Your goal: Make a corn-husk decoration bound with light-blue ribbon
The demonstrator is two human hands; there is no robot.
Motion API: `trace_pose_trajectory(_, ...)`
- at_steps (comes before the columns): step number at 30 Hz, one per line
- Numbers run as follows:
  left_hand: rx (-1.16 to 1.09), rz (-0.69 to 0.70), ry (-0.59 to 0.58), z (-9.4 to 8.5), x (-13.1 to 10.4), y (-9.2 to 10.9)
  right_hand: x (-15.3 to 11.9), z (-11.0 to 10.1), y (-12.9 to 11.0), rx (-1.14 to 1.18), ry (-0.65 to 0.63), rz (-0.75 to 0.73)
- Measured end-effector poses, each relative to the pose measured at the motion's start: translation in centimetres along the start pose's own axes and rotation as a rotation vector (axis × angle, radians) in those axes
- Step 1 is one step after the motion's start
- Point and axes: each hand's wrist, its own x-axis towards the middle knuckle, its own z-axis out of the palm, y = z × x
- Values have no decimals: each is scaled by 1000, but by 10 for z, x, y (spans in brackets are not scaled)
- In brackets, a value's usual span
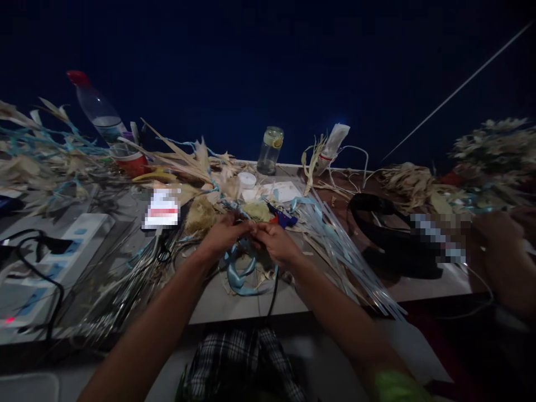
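My left hand (223, 235) and my right hand (277, 243) meet over the middle of the table, fingertips pinched together. Whatever they hold is too small and dim to make out. Just below them a light blue ribbon (240, 283) lies in loops on the tabletop. Behind the fingers sits a pale yellowish clump (256, 211), with a dark blue and red item (283, 216) near my right hand. A tan fibrous bundle (200, 214) is beside my left hand. Dried husk strips (203, 162) spread out farther back.
At left are a power strip (71, 262), a lit phone (162, 207), scissors (164, 251) and thin wires (121, 296). A glass jar (270, 152) and a red-capped bottle (98, 109) stand behind. Clear sticks (355, 262) and black headphones (393, 245) lie right, near another person's hand (498, 240).
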Motion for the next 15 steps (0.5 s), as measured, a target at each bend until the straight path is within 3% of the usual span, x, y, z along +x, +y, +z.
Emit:
trace_pose_trajectory(6, -40, 62, -59, 2, -4, 1, -1, -1, -9, 131, 31, 52)
trace_pose_trajectory(10, -88, 100, -33, 2, -2, 1, -2, -2, -9, 154, 70, 58)
trace_pose_trajectory(15, -246, 49, -53, 5, -4, 4, -2, -3, -8, 161, 47, 62)
